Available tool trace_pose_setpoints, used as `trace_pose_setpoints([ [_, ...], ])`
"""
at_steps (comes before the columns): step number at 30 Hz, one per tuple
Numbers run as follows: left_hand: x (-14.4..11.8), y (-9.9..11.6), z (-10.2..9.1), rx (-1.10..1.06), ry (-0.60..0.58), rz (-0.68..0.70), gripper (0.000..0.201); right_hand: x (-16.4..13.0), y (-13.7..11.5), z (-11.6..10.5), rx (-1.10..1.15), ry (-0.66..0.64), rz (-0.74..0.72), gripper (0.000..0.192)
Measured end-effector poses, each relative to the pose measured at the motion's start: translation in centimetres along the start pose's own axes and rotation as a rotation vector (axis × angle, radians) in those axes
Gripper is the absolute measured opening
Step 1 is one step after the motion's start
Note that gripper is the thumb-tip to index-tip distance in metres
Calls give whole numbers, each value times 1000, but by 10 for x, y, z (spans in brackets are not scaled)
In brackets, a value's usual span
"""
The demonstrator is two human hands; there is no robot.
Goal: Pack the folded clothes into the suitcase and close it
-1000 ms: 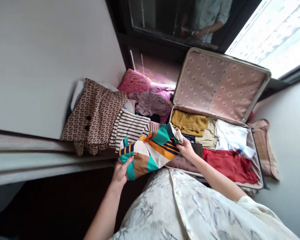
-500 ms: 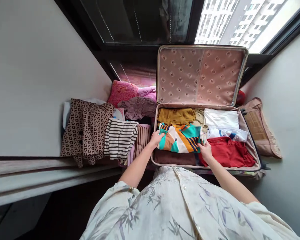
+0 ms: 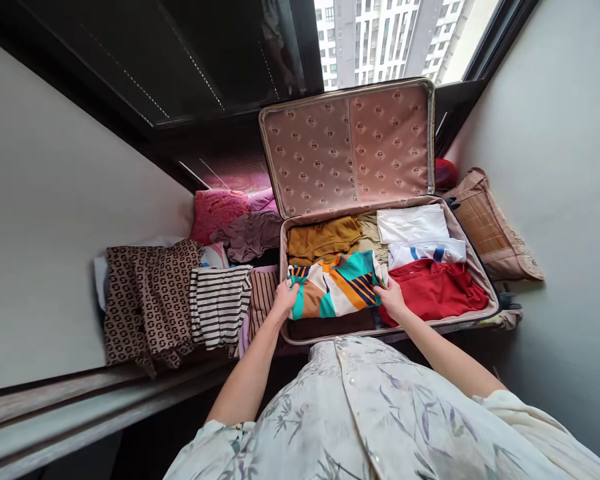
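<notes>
A folded multicoloured shirt [image 3: 334, 285] in teal, orange, white and brown lies in the front left part of an open suitcase [image 3: 487, 280]. My left hand [image 3: 286, 297] grips its left end, close to the suitcase's side wall. At the other end my right hand [image 3: 391, 297] is closed on the shirt's edge, beside a folded red garment [image 3: 435, 293]. Behind the shirt sits a mustard garment [image 3: 324, 239]. Dark brown fabric [image 3: 330, 325] shows under the shirt's front edge. Both hands' fingertips are partly hidden by the cloth.
White clothing [image 3: 413, 223], a white and blue garment [image 3: 427, 253] and beige cloth [image 3: 370, 233] also fill the suitcase. Its patterned lid [image 3: 350, 150] stands upright against the window. Left are a striped garment [image 3: 220, 307], a brown patterned cloth [image 3: 147, 300] and a pink pillow [image 3: 217, 212].
The view has turned, so the suitcase appears further left and tilted. Both hands still hold the multicoloured shirt, which stays in much the same place in the suitcase.
</notes>
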State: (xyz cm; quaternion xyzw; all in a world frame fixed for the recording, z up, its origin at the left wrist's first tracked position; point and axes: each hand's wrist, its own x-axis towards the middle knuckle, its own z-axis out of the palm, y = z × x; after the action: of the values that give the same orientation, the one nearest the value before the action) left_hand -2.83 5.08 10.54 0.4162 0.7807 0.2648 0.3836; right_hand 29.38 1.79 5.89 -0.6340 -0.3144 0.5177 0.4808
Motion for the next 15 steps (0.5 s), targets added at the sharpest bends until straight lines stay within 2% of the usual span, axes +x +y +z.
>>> trace_pose_setpoints([
  [5, -21, -17, 1, 85, -26, 2, 13, -14, 9, -17, -106, -93, 80, 44],
  [11, -26, -27, -2, 166, -49, 6, 10, -25, 10, -27, -102, -202, 115, 52],
  [15, -32, -34, -2, 235, -100, 28, 12, -26, 7, -30, -264, -251, 152, 52],
])
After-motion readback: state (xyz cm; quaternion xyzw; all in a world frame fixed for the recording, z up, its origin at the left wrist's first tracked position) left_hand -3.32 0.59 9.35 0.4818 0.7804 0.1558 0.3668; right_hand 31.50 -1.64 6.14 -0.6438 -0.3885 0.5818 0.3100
